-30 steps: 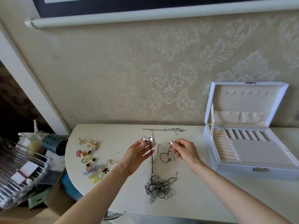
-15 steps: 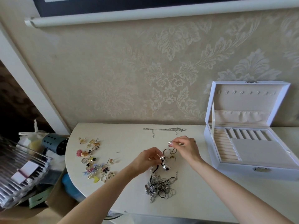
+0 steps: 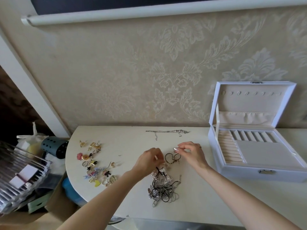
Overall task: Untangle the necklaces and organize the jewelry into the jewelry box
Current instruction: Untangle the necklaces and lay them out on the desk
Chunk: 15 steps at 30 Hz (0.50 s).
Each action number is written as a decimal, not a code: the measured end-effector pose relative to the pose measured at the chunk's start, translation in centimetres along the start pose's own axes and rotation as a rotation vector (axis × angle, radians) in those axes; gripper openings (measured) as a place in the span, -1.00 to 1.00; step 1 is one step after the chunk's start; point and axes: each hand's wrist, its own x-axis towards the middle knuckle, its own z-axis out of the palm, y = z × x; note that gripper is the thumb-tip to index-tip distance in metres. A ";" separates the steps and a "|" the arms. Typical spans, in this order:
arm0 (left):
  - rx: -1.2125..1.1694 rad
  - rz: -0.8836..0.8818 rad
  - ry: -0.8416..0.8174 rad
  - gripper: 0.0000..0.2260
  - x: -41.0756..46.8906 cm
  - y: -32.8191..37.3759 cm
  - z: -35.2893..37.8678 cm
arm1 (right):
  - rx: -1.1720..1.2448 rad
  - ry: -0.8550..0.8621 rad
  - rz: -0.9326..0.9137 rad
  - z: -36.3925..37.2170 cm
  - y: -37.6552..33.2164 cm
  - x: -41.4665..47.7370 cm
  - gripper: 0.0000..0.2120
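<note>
Head view. Both hands have dropped from the raised hold of a second ago to the table (image 3: 129, 140). Left hand (image 3: 150, 159), fingers curled, pinches a strand atop the tangled necklaces (image 3: 163, 188). Right hand (image 3: 191, 152) pinches another above the black cord loop (image 3: 172, 157). Jewelry box (image 3: 240, 173) stands open, well to the right. Judgement: untangling barely begun; one chain (image 3: 167, 131) lies freed.

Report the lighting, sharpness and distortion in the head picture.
Head view: soft, even daylight, barely any shadows on the table; the wide-angle lens bows the roller blind tube; the fine links of the necklace tangle smear together, while the jewelry box compartments read clearly.
</note>
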 end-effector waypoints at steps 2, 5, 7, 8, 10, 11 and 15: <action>0.015 0.016 -0.073 -0.86 0.5 0.5 -0.1 | 0.050 -0.012 -0.016 0.0 0.0 -0.1 -0.90; 0.086 0.036 -0.170 -0.84 1.2 1.0 -0.1 | 0.152 -0.026 -0.021 -0.2 -0.7 -0.3 -0.89; 0.117 0.064 -0.222 -0.86 1.5 1.1 0.0 | 0.205 -0.020 -0.006 -0.4 -1.1 -0.3 -0.91; 0.140 0.084 -0.242 -0.85 1.5 1.2 0.0 | 0.228 -0.020 0.007 -0.4 -1.2 -0.3 -0.92; 0.208 0.134 -0.252 -0.85 1.7 1.3 0.0 | 0.300 -0.026 0.032 -0.4 -1.5 -0.3 -0.93; 0.244 0.155 -0.248 -0.85 1.7 1.3 -0.1 | 0.340 -0.029 0.042 -0.5 -1.6 -0.3 -0.92; 0.353 0.205 -0.199 -0.84 1.6 1.2 0.0 | 0.398 -0.060 0.062 -0.7 -2.1 -0.7 -0.87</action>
